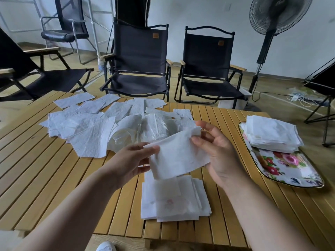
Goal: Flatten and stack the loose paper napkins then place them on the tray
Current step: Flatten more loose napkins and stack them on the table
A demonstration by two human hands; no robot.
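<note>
A slatted table (54, 178) is strewn at its far side with loose, creased white napkins (94, 127). A floral tray (282, 171) at the right bears a squared stack (272, 134). A second stack (174, 198) lies nearer. Above it, one wrinkled napkin (177, 156) is pinched between the left hand (130, 163) and the right hand (219, 154).

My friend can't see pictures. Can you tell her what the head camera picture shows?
The left hand and right hand hold one white napkin up over a small flat stack on a slatted wooden table. Loose napkins lie heaped behind, and a flowered tray on the right carries another stack.
</note>
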